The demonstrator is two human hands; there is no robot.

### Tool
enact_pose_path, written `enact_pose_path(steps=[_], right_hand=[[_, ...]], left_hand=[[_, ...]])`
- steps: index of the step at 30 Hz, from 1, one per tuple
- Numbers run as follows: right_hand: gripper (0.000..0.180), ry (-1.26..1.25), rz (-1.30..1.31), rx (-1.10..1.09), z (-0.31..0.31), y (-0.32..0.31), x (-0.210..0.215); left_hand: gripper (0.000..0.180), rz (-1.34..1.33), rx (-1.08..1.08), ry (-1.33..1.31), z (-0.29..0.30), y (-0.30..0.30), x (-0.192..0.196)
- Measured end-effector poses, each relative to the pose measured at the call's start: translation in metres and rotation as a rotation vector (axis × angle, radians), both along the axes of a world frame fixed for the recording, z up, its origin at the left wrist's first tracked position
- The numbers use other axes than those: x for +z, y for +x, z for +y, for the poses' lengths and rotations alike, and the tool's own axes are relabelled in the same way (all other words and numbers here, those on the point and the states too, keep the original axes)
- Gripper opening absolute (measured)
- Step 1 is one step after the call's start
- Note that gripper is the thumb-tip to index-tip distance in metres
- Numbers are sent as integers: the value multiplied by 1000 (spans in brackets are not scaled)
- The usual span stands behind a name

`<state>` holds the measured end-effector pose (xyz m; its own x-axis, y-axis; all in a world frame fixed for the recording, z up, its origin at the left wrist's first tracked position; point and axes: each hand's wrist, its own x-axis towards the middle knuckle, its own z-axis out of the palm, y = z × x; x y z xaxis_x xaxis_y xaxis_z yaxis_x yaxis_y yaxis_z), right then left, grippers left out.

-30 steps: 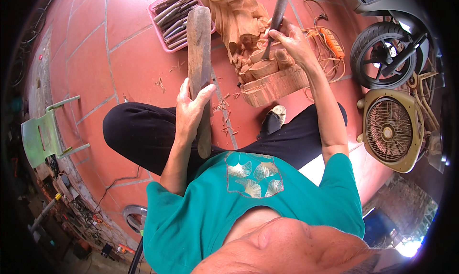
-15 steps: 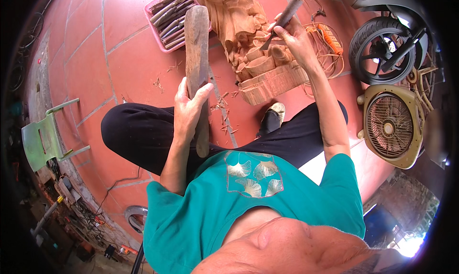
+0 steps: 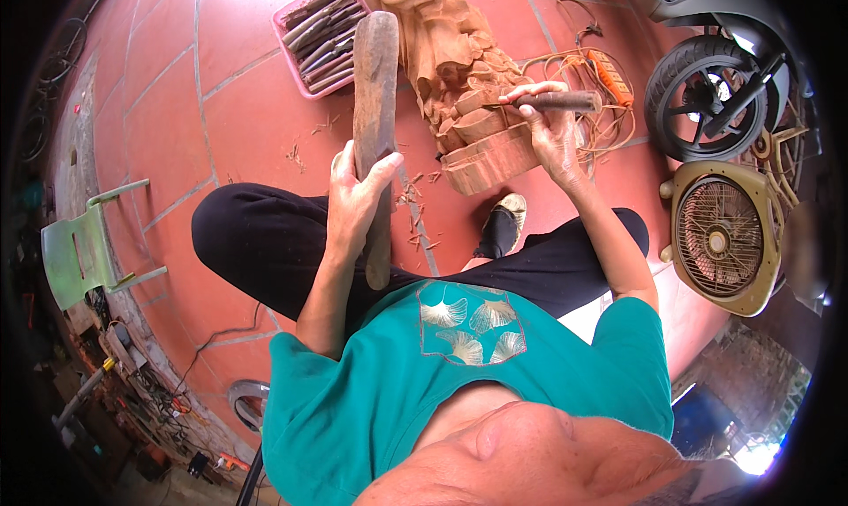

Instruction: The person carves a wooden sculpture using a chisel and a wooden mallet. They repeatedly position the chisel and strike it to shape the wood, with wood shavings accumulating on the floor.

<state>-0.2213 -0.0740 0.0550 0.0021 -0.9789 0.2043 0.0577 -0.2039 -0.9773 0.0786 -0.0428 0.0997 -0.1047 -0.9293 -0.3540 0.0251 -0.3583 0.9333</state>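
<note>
My left hand point(image 3: 358, 192) is closed round the middle of a long wooden mallet point(image 3: 374, 91), a worn flat club held upright over my left leg. In my right hand point(image 3: 555, 144) is a wood chisel point(image 3: 570, 101), its dark handle pointing right. The chisel's tip points left at the base of a carved wooden sculpture point(image 3: 486, 130); I cannot tell whether it touches the wood. The sculpture lies on the floor before me, with folds and rounded shapes cut into it. Wood shavings point(image 3: 413, 201) are scattered beside it.
A pink basket point(image 3: 284, 39) of several chisels stands beyond the mallet. An orange power strip point(image 3: 609, 77) with coiled cable lies right of the sculpture. Farther right are a motorbike wheel point(image 3: 707, 99) and a box fan point(image 3: 717, 239). A green chair point(image 3: 75, 254) stands at left.
My right hand has lowered toward me, and the chisel has swung from steeply tilted to nearly level, its handle now rightward. The mallet has shifted slightly right.
</note>
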Motion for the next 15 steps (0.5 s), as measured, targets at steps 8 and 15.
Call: enact_pose_path(steps=[8,15], right_hand=[[27,-4,33,-20,-8,8,13],[22,-72,121,25,-5,10,-4]], left_hand=[[28,56,-23,-57,0,-6,4],[29,44,-29,-37,2,-6,2]])
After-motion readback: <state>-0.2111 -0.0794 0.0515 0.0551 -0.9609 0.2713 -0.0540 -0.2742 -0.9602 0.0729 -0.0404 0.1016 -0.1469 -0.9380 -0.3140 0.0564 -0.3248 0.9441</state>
